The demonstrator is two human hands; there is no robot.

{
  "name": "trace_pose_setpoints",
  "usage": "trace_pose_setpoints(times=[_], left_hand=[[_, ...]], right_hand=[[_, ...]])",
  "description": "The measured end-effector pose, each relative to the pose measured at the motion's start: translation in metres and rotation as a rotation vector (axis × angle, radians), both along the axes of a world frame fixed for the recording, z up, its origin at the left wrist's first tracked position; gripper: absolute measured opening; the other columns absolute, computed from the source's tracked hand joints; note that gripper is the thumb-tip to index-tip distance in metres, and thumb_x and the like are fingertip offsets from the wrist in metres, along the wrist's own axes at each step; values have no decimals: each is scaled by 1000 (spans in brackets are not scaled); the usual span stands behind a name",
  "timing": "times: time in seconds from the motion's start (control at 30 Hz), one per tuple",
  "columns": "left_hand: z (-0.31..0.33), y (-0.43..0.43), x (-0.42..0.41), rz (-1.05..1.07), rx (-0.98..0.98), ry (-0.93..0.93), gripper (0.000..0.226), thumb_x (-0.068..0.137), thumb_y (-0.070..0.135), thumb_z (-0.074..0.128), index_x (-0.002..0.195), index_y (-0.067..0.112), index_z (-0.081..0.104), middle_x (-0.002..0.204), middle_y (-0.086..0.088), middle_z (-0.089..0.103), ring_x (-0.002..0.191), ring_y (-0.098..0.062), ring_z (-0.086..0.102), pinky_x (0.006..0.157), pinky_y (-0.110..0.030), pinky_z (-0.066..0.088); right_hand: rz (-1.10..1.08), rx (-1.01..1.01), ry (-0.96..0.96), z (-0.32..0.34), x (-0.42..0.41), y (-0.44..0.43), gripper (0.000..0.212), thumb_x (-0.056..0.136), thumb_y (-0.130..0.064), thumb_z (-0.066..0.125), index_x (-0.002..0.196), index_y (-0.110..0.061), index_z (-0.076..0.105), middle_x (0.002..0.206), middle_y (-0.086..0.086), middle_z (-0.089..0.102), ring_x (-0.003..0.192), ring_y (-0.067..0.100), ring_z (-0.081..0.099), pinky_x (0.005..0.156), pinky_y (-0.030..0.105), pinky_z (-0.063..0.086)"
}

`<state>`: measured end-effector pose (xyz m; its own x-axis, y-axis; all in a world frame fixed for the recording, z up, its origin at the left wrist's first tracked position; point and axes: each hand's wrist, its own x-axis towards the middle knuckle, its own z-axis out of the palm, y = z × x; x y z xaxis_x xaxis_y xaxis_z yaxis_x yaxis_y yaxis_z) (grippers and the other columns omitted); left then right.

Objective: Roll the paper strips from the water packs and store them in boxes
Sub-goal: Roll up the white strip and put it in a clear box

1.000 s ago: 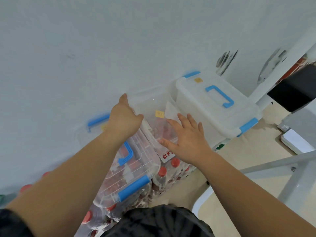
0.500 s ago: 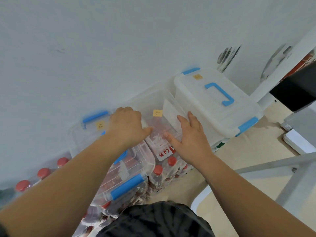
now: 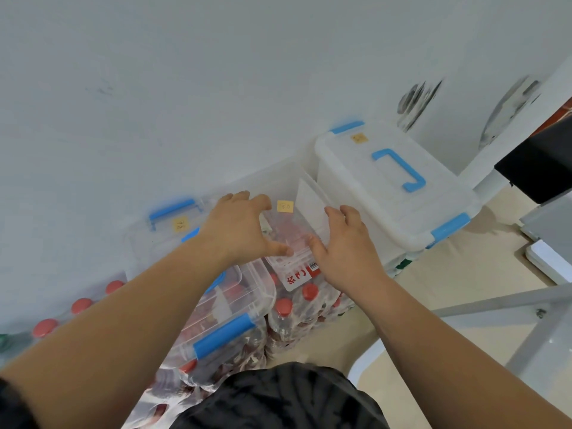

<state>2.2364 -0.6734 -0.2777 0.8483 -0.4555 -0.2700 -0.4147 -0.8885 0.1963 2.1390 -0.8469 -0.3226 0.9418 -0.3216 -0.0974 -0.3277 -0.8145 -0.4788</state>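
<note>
Where spread fingers (image 3: 247,196) touch box (image 3: 288,187)

A pale wall (image 3: 216,72) filled the upper frame; a black panel (image 3: 538,162) and grey metal frame bars (image 3: 495,305) stood at right over beige floor (image 3: 448,274).

A single wide-angle view looks from the person's head, forward and steeply down along both forearms toward the white wall (image 3: 216,72) and the floor (image 3: 464,274) at its foot. It sits close: the left hand (image 3: 238,230) and right hand (image 3: 346,252) fill the centre, with the clear box (image 3: 288,193) just beyond. The wide lens bends straight edges near the frame's borders.
</note>
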Motion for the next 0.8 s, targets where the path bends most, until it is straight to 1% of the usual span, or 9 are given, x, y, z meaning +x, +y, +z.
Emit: trace_pose_setpoints(times=[0.1, 0.17, 0.27, 0.33, 0.37, 0.47, 0.53, 0.67, 0.8], left_hand=[[6, -5, -4, -38, 75, -43, 85, 55, 88, 65, 114, 27, 57, 110, 2, 60, 104, -20, 54, 86, -34, 44], [9, -6, -6, -58, 90, -52, 79, 54, 87, 67, 103, 25, 58, 101, 3, 59, 95, -19, 54, 79, -33, 44], [10, -2, -12, -85, 69, -23, 80, 49, 83, 73, 103, 26, 57, 108, 2, 57, 104, -22, 53, 81, -33, 43], [8, 0, -17, -121, 82, 4, 77, 47, 79, 77, 102, 28, 56, 130, -4, 54, 125, -27, 48, 98, -38, 43], [8, 1, -19, -139, 91, 6, 74, 48, 76, 79, 101, 29, 56, 141, -7, 50, 134, -28, 42, 108, -40, 38], [5, 0, -23, -159, 67, -29, 57, 58, 65, 81, 94, 27, 60, 144, -8, 50, 137, -24, 42, 120, -40, 23], [5, -1, -27, -162, 17, -45, 44, 65, 54, 82, 90, 23, 65, 142, -7, 53, 135, -23, 44, 118, -38, 27], [4, -3, -35, -192, -81, -43, 21, 74, 32, 81, 83, 18, 68, 128, -5, 63, 122, -21, 55, 102, -34, 43], [-1, -1, -32, -209, -115, -48, 31, 74, 36, 80, 101, 27, 67, 120, 5, 64, 112, -18, 59, 96, -38, 49]], right_hand=[[-20, 33, -14, 0, -2, -2, 64, 97, -39, 55, 152, -14, 34, 155, 15, 28, 136, 36, 41, 110, 42, 39], [-53, 79, -13, -1, -1, -4, 63, 95, -40, 56, 150, -14, 39, 153, 13, 29, 130, 34, 48, 108, 42, 44], [-74, 114, -7, -3, -1, -5, 64, 94, -45, 54, 149, -16, 40, 154, 11, 29, 118, 36, 59, 106, 42, 47], [-80, 142, -14, -5, -1, -6, 65, 95, -48, 54, 149, -17, 40, 154, 11, 29, 113, 38, 63, 105, 42, 47], [-85, 156, -16, -6, -1, -6, 65, 95, -48, 55, 150, -17, 39, 155, 10, 29, 117, 37, 62, 107, 42, 46], [-103, 199, -17, -5, 0, -6, 73, 92, -54, 60, 152, -18, 36, 155, 7, 29, 121, 33, 60, 106, 39, 46], [-109, 224, -30, -4, 0, -6, 78, 89, -57, 64, 152, -20, 35, 153, 5, 29, 121, 28, 59, 104, 36, 45], [-126, 256, -55, -2, 0, -5, 77, 90, -53, 67, 151, -20, 36, 151, 5, 30, 125, 24, 53, 95, 26, 39], [-155, 313, -81, -4, 0, -4, 77, 90, -49, 69, 152, -22, 32, 151, 4, 28, 127, 22, 51, 93, 23, 35]])
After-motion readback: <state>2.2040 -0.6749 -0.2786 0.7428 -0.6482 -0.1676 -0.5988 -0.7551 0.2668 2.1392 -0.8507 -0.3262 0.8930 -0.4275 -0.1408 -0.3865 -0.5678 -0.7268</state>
